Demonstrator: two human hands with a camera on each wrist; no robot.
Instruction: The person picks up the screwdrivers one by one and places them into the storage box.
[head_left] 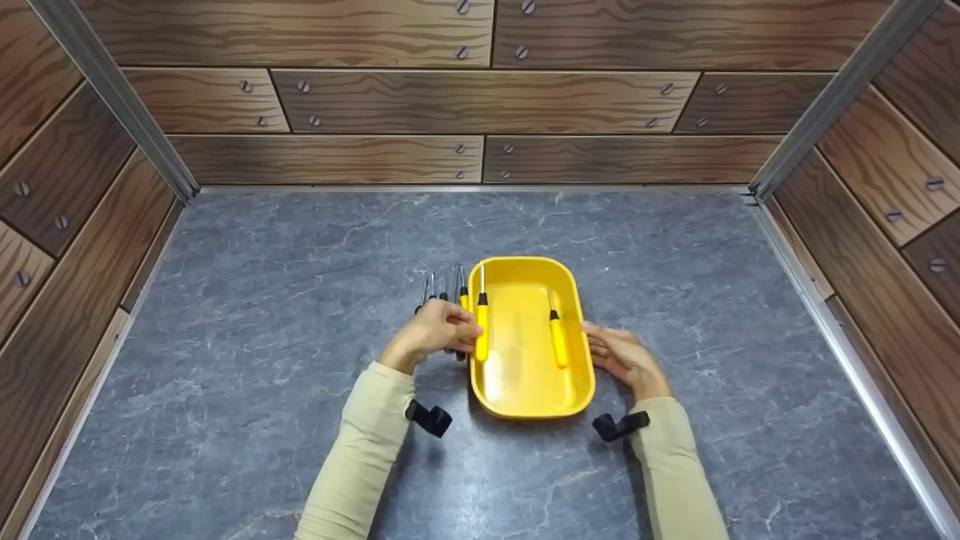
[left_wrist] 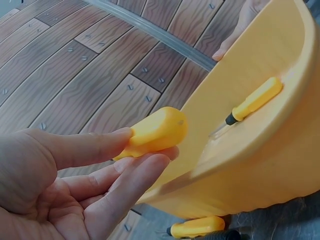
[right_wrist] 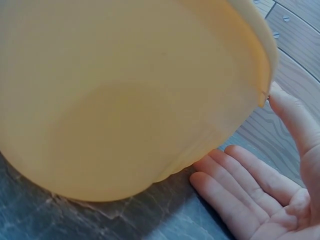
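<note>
On my head feed I have the left hand (head_left: 442, 326) pinching a yellow driver (head_left: 482, 343) between thumb and fingers, at the left rim of the tray (head_left: 525, 411), its shaft pointing away from me. The right hand (head_left: 622, 356) touches the tray's right side, fingers straight and thumb apart at the rim. Inside lies a second driver (head_left: 558, 343); more drivers (head_left: 463, 300) (partly hidden from me) sit just left of the tray.

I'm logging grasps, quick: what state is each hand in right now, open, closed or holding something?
Left hand: closed, pinching a yellow-handled screwdriver.
Right hand: open, touching the side of the yellow tray.
</note>
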